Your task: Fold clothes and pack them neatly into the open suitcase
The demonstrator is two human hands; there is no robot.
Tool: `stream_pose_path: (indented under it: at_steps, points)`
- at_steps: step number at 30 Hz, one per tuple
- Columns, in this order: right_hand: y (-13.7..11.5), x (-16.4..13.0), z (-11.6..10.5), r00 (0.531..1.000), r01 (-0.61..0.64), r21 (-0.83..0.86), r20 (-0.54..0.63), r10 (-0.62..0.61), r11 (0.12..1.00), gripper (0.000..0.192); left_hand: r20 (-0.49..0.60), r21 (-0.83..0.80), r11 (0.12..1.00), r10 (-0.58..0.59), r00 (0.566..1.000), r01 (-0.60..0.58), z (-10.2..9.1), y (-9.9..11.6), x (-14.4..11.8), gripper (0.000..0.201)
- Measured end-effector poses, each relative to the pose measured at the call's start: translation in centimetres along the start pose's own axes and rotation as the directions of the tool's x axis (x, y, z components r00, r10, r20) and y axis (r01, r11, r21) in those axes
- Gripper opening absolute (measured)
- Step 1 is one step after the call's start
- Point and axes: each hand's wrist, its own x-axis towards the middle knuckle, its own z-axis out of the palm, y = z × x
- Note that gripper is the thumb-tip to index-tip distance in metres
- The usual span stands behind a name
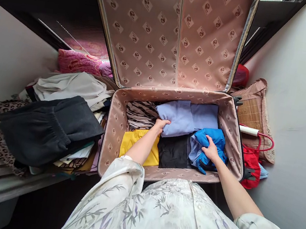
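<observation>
An open suitcase [161,172] with a pink patterned lining lies in front of me. My left hand [161,126] is closed on the near left edge of a folded light blue garment [180,115], thumb on top. My right hand [210,150] grips a bright blue garment [214,138] at the right end of the case, its fingers partly hidden in the cloth. A zebra-striped garment [141,113], a yellow garment [131,139] and a black garment [173,152] lie folded inside. Another light blue piece [205,115] lies at the back right.
The suitcase lid [166,27] stands raised behind. On the left is a tall clothes pile with dark folded trousers [55,126] and a white garment [73,86]. A pink pillow [80,62] sits behind it. Right of the case are a woven mat [252,111] and a red bag [250,168].
</observation>
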Motion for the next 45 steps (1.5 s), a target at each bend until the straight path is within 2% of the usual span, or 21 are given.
stream_pose_path:
  at_steps: [3,6,10,13,14,16,18,19,21,25,28,33,38,42,45]
  points:
    - [0.6,0.1,-0.2,1.000,0.030,0.060,0.001,-0.030,0.998,0.083,0.030,-0.033,0.999,0.011,1.000,-0.010,-0.6,1.0,-1.1,0.052]
    - [1.1,0.3,-0.5,0.999,0.037,0.083,0.004,-0.038,0.996,0.083,0.066,-0.055,0.998,0.037,0.997,-0.033,-2.1,2.3,-2.9,0.055]
    - [0.2,0.1,-0.6,1.000,-0.010,-0.008,0.015,0.010,1.000,0.084,0.110,-0.078,0.996,0.059,0.992,-0.051,-6.1,3.8,-5.7,0.049]
    - [-2.5,-0.4,0.4,0.987,-0.141,-0.211,0.042,0.154,0.967,0.086,0.111,-0.103,0.995,0.029,0.993,-0.017,-9.7,4.3,-8.2,0.037]
    - [-3.6,-0.6,1.0,0.979,-0.184,-0.289,0.035,0.203,0.940,0.091,0.091,-0.104,0.995,0.011,0.996,-0.001,-10.7,4.3,-9.2,0.034]
    - [-5.8,-0.9,2.6,0.964,-0.250,-0.415,-0.022,0.265,0.875,0.114,0.045,-0.103,0.994,-0.020,0.999,0.025,-12.4,4.0,-11.1,0.033]
    - [-7.3,-1.1,4.3,0.958,-0.284,-0.486,-0.102,0.269,0.827,0.137,0.008,-0.120,0.992,-0.038,0.999,0.039,-13.5,3.4,-12.8,0.036]
    - [-7.6,-1.1,5.1,0.957,-0.289,-0.505,-0.139,0.254,0.813,0.141,-0.010,-0.133,0.990,-0.045,0.999,0.044,-13.8,2.9,-13.6,0.039]
    - [-7.6,-1.2,6.1,0.957,-0.286,-0.529,-0.193,0.216,0.799,0.136,-0.039,-0.161,0.985,-0.061,0.997,0.054,-14.4,1.8,-14.9,0.041]
    - [-6.5,-1.0,6.2,0.960,-0.266,-0.527,-0.225,0.169,0.808,0.100,-0.072,-0.193,0.978,-0.096,0.993,0.081,-15.4,-0.7,-17.0,0.045]
    - [-5.8,-0.9,5.0,0.967,-0.245,-0.490,-0.186,0.174,0.836,0.089,-0.090,-0.215,0.973,-0.107,0.990,0.086,-16.1,-2.1,-18.2,0.048]
    - [-3.5,-0.8,0.9,0.982,-0.182,-0.292,-0.099,0.159,0.939,0.094,-0.074,-0.277,0.953,-0.150,0.986,0.124,-17.3,-3.1,-19.2,0.045]
    - [-1.1,-1.9,-3.5,0.979,-0.099,-0.103,-0.190,0.078,0.990,0.090,-0.035,-0.285,0.955,-0.089,0.995,0.076,-17.5,-3.5,-17.7,0.052]
    - [0.0,-4.1,-6.6,0.966,0.052,0.176,-0.260,-0.004,0.983,0.077,-0.053,-0.171,0.985,-0.043,0.998,0.033,-15.2,-3.2,-15.3,0.042]
    - [-0.4,-6.3,-9.1,0.954,0.130,0.323,-0.298,-0.029,0.937,0.073,-0.031,-0.005,0.994,0.109,0.994,-0.110,-11.5,-2.6,-14.3,0.043]
